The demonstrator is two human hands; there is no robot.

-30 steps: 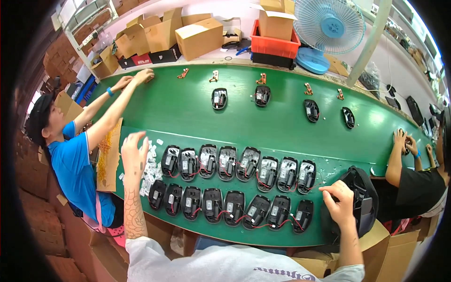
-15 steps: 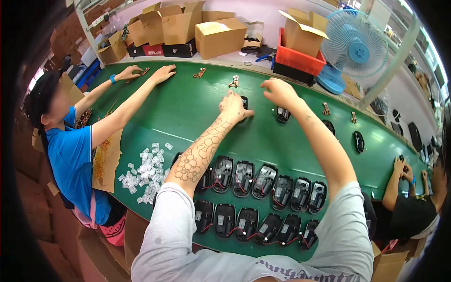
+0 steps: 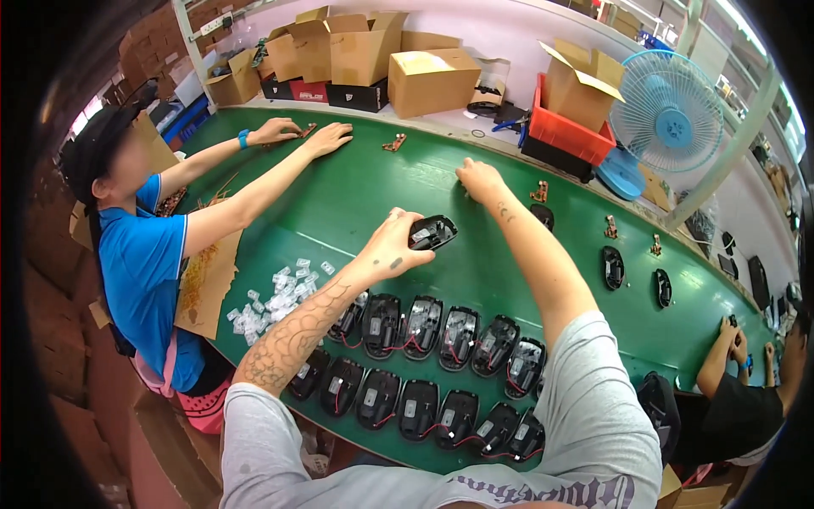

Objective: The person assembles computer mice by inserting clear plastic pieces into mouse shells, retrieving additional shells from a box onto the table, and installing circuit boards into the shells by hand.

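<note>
Mouse shell [image 3: 432, 231], black and open-faced, is sitting in the person's left hand [image 3: 397, 244], which is closing its fingers around the near end of it and lifting it just above the green belt [image 3: 339, 191]. A second ago both hands were down by the near edge of that belt; half a second ago they were already reaching out to its middle. By my reading the pick-up is done and the shell is now coming off the belt.

Largest thing here, the green belt, is running as a long curve from left to right. At its far edge, cardboard boxes [image 3: 428, 78], a red crate [image 3: 566, 131] and a pale blue fan [image 3: 668, 110] are standing. At its left end a co-worker in a blue shirt [image 3: 140, 271] is stretching both arms across it. Along its near edge two rows of black mouse bases [image 3: 441, 365] with red wires are lying side by side, and left of them a heap of small clear plastic pieces [image 3: 275, 293] is resting on it.

Right hand [image 3: 479, 176] is reaching further, near the far edge of the belt, palm down; whether it is gripping anything I cannot tell. Two single mice [image 3: 612, 267] are lying on the belt off to the right.
</note>
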